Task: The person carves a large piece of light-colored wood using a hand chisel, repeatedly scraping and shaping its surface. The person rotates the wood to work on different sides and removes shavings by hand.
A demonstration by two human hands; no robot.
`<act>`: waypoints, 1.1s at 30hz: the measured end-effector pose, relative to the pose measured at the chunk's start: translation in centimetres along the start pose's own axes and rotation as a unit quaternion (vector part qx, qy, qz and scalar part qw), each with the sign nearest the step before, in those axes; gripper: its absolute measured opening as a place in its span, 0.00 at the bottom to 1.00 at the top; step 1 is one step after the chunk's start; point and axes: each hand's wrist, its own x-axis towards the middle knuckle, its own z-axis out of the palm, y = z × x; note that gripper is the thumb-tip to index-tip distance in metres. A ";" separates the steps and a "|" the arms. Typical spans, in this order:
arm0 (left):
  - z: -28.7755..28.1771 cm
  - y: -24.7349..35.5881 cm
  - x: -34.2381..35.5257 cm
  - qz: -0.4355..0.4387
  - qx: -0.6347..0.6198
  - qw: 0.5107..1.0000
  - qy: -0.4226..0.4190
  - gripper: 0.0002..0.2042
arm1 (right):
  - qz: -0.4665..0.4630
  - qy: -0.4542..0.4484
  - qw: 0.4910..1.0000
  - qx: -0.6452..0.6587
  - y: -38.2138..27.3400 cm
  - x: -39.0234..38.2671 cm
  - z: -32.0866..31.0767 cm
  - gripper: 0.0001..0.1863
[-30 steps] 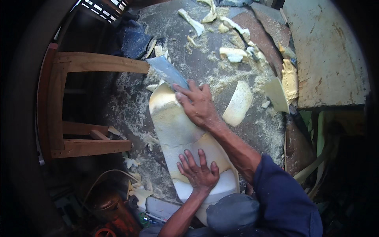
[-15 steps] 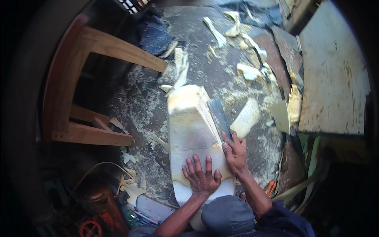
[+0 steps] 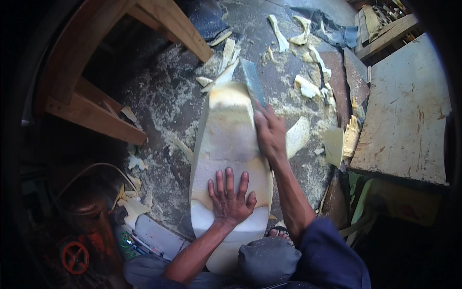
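Since the earlier frame the right hand (image 3: 271, 132) and the blade (image 3: 252, 79) had moved toward the far end of the foam (image 3: 231, 127); that hand grasped the blade's near end, with the blade alongside the foam's far right edge; the foam lay lengthwise in the middle, near to far; the left hand (image 3: 230, 204) stayed flat on its near half, fingers spread and unclenched; an offcut (image 3: 299, 136) lay just right of the right hand.
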 end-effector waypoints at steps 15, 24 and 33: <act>0.3 0.2 -0.1 -0.008 -0.012 1.000 0.012 0.32 | -0.004 -0.021 0.997 -0.074 6.6 -12.1 -0.3 0.25; 0.1 0.0 0.0 -0.002 -0.016 1.000 0.001 0.35 | -0.002 0.027 0.996 -0.090 5.0 -8.7 0.5 0.24; 0.1 0.1 0.1 -0.017 -0.030 0.999 0.028 0.33 | -0.004 0.005 1.000 -0.029 2.5 0.1 1.3 0.28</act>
